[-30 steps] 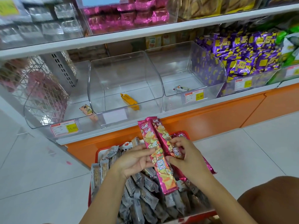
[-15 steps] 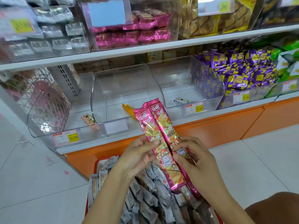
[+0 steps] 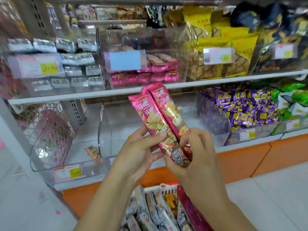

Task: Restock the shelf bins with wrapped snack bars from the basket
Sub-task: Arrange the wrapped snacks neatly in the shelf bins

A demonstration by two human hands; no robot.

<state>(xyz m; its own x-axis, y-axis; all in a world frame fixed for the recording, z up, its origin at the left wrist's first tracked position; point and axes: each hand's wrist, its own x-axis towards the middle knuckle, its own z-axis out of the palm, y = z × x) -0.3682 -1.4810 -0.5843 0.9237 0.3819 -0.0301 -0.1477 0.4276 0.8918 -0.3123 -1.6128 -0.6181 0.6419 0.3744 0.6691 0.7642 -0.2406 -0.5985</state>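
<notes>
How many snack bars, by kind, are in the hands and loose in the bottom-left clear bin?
Pink wrapped snack bars, gripped by left hand and right hand: 2
Peach-wrapped bar in the bottom-left clear bin: 1
Total: 3

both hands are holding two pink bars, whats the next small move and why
Probably carry the two pink snack bars forward and lay them in the clear bin directly behind them. The left hand and right hand both grip the bars' lower ends, the bars stand at shelf height, and that bin looks nearly unstocked.
</notes>
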